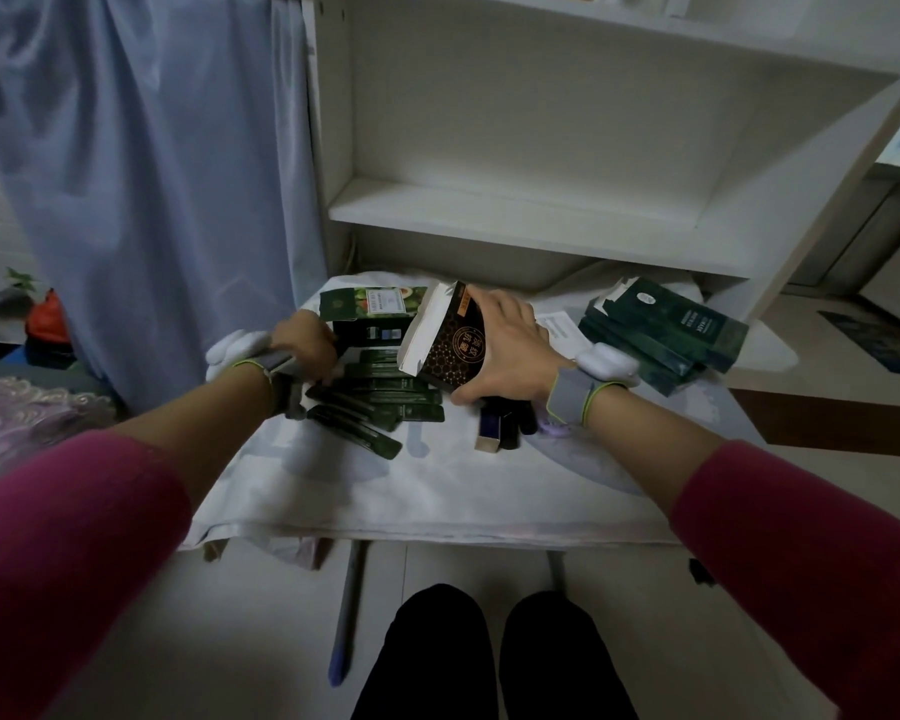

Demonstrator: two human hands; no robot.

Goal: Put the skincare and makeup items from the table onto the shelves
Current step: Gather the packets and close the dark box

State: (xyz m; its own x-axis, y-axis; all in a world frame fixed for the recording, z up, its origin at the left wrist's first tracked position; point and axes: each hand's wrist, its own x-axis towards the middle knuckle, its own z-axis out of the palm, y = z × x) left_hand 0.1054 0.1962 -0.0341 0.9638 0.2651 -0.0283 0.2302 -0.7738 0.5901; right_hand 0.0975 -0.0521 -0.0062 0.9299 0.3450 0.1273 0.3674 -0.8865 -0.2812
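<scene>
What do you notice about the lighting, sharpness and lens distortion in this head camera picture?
Head view: dim, even indoor light with soft shadows on the white cloth; wide-angle bending curves the shelf edges; the left hand looks slightly smeared, the black box in the right hand reads sharper; no glare.

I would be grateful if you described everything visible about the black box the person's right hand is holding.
The black box looks like printed cardboard, with a gold honeycomb pattern and a round gold emblem on its dark face, and a white side panel. It is tilted, its end flap open toward the shelves. The right hand grips it from the right, thumb under its lower corner. Its bottom is close over the green sachets on the cloth-covered table; whether it touches them is unclear.
</scene>
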